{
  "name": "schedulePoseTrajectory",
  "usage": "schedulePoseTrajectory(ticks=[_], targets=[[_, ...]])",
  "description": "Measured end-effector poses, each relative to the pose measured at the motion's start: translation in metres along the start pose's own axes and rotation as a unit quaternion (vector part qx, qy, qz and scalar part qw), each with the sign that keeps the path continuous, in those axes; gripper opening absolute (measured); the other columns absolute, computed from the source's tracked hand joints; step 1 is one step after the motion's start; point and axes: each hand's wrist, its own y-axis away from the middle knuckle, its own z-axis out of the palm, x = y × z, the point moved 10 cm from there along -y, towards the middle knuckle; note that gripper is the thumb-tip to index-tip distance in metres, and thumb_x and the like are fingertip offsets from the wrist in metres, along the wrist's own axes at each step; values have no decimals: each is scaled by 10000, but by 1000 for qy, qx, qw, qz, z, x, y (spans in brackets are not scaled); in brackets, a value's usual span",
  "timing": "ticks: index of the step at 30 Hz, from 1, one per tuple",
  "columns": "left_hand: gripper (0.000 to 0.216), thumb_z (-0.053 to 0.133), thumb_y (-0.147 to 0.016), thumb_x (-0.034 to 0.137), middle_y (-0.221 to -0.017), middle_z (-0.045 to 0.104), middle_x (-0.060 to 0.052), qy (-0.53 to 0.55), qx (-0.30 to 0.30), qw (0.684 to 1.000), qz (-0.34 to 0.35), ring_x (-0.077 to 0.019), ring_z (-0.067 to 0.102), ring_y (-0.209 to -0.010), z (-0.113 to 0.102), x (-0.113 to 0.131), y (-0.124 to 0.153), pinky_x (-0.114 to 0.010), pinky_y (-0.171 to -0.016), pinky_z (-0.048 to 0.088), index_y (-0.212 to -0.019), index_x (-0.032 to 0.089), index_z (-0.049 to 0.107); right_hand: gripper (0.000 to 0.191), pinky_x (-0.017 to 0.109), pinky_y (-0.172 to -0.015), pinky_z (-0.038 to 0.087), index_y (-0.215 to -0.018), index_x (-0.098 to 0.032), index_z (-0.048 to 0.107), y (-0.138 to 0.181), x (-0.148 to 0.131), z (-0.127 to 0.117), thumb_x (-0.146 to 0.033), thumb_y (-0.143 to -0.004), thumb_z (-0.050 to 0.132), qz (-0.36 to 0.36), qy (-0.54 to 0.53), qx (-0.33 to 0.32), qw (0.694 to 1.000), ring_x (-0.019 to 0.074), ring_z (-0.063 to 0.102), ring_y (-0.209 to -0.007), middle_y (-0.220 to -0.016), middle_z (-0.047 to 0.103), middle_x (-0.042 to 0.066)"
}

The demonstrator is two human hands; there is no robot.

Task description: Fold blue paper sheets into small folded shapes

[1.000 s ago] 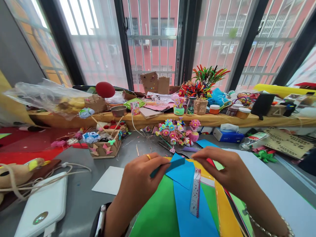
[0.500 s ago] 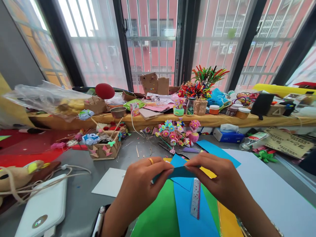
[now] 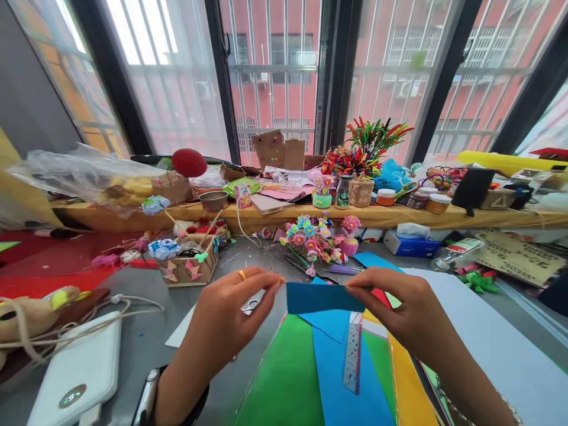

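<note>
Above the grey counter (image 3: 146, 343) and the stacked coloured sheets (image 3: 288, 378), I saw the left hand (image 3: 231, 313) had come off the blue strip (image 3: 323, 297) and drawn leftward, fingers loose, gripping nothing. Only the right hand (image 3: 399, 307) pinched it, at its right end, so nothing pressed the fold. The strip hung level, its long axis left to right, free end pointing at the left hand.

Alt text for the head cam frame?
The right hand pinches one end of a blue paper strip above a stack of coloured paper sheets with a ruler on it; the left hand is curled just beside the strip's other end. Behind, a cluttered grey table with paper flowers under barred windows.
</note>
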Motion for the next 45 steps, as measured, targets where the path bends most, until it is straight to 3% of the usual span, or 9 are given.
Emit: schedulePoseTrajectory(ticks=[4, 9, 17, 24, 28, 32, 35, 41, 45], targets=[[161, 539, -773, 199, -820, 655, -49, -7, 46, 999, -5, -177, 596, -762, -5, 9, -1, -295, -686, 457, -906, 172, 626, 94, 272, -618, 463, -752, -216, 635, 1, -3, 4, -197, -780, 547, -2, -2, -3, 1000, 168, 614, -678, -734, 679, 9], [102, 554, -780, 226, -762, 665, -8, 18, -48, 997, 59, -182, 585, -739, 27, 41, -1, -329, -691, 444, -846, 212, 629, 106, 280, -654, 467, -759, -216, 634, 4, -18, 19, -164, -782, 545, -41, -23, -33, 998, 157, 605, -664, -712, 667, 2], [119, 525, -779, 197, -730, 680, -6, -13, -36, 997, 61, -168, 606, -686, 12, 24, 1, -297, -655, 447, -787, 212, 643, 104, 262, -632, 464, -746, -225, 642, 4, -12, 6, -183, -773, 551, -21, -30, -28, 999, 161, 614, -678, -730, 677, -4], [214, 464, -815, 309, -797, 697, -31, 45, 33, 988, -146, -179, 629, -753, -2, -33, -3, -284, -671, 469, -800, 188, 640, 143, 237, -500, 439, -695, -196, 623, 2, 36, -11, -325, -739, 581, 143, -158, 97, 972, 149, 560, -558, -619, 620, 0], [196, 506, -784, 330, -779, 699, -24, 199, -69, 967, -139, -156, 635, -684, 34, -11, -6, -248, -607, 495, -790, 185, 638, 224, 222, -464, 417, -685, -168, 595, 2, 49, 12, -390, -715, 590, 185, -286, 98, 935, 131, 521, -534, -587, 568, -1], [220, 515, -778, 307, -594, 631, 13, 230, -7, 954, -192, -135, 588, -571, 37, -7, -1, -224, -529, 473, -614, 174, 580, 195, 217, -504, 425, -665, -166, 572, -2, 34, 40, -346, -740, 570, 172, -297, -12, 939, 118, 511, -557, -594, 548, -11], [254, 500, -789, 289, -537, 573, 35, 274, -41, 938, -209, -108, 521, -500, 46, -3, 1, -192, -457, 427, -571, 172, 556, 193, 211, -516, 429, -649, -167, 567, -2, 22, 47, -337, -741, 574, 147, -279, -69, 947, 112, 512, -559, -580, 541, -19], [227, 495, -788, 299, -672, 661, -5, 320, -154, 913, -201, -161, 591, -638, 66, 13, 4, -247, -577, 481, -693, 169, 655, 197, 217, -553, 434, -692, -176, 562, 1, 25, 38, -366, -745, 579, 165, -300, -21, 939, 125, 528, -619, -649, 553, -11], [204, 528, -766, 323, -716, 666, -32, 348, -123, 900, -231, -184, 605, -694, 67, 6, 6, -270, -617, 490, -745, 157, 645, 224, 196, -480, 383, -606, -178, 524, 3, 22, 35, -342, -749, 580, 176, -282, -18, 943, 100, 473, -534, -563, 489, -41]])
